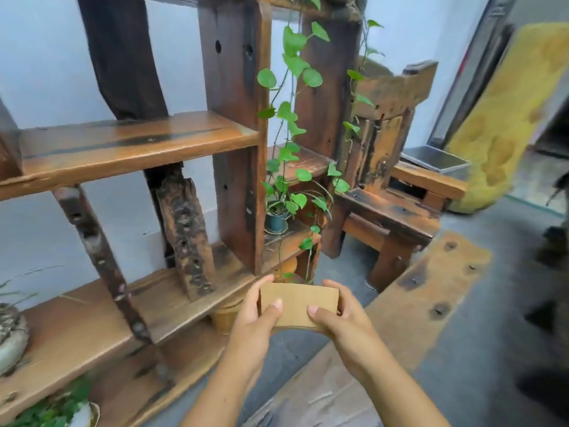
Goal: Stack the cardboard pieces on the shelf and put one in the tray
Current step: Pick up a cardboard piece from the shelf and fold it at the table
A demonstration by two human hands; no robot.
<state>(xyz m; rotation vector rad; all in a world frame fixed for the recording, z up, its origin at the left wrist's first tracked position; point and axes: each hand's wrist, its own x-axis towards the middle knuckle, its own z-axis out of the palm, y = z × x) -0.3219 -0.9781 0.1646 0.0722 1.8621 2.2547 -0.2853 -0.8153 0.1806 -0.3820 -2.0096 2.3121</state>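
head view: cardboard piece (298, 305) between hands

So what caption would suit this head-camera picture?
Both hands, left and right, hold a cardboard piece before a wooden shelf; metal tray behind.

Wooden shelf (132, 143) bare; potted plant (277, 217) lower down.

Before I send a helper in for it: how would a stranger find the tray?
Start at the tall dark wooden shelf with the trailing vine, then look right, past the carved wooden chair. On the low wooden bench behind it sits the tray: a shallow grey metal box, the only metal thing among the wood.
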